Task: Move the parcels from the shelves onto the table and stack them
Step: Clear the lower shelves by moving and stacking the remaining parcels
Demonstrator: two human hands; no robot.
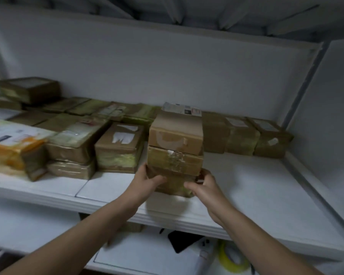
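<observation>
The stack of three brown, tape-wrapped cardboard parcels (175,155) stood upright near the front edge of the white shelf board (256,185), directly ahead of the person and between both hands. Each parcel's long axis ran left to right, so the short ends faced the palms. The left hand (147,179) gripped the left end of the bottom parcel (174,184), thumb across its front face; the right hand (204,185) gripped the right end likewise. Both hands were curled close and equally near. Whether the stack rested on the board or hung just clear could not be told. Further brown parcels (119,147) lay left of and behind the stack. The lift would probably require level, even pressure, since nothing visibly restrained the upper two parcels.
</observation>
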